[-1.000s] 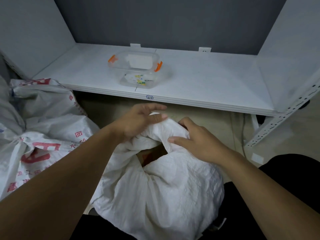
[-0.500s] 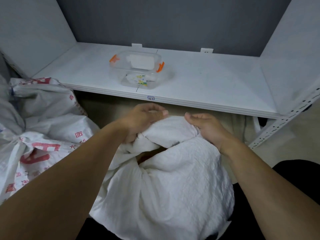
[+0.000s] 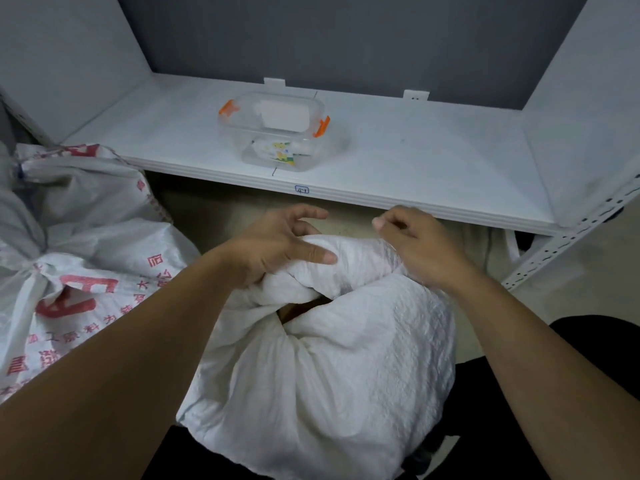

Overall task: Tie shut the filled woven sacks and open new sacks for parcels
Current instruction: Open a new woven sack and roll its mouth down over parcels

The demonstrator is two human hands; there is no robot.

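A filled white woven sack stands in front of me, between my legs. Its top is folded over, and a small gap shows brown contents inside. My left hand grips the bunched left end of the sack's mouth, with the thumb pressed along the roll of fabric. My right hand holds the right end of the same roll with curled fingers. Both hands sit at the sack's far top edge, just below the shelf's front lip.
A white shelf board runs across in front, carrying a clear plastic box with orange clips. Tied white sacks with red print lie at the left. A perforated shelf upright slants at the right.
Both hands have moved apart and away from me along the sack's mouth, stretching the folded top into a roll. The opening over the contents has narrowed.
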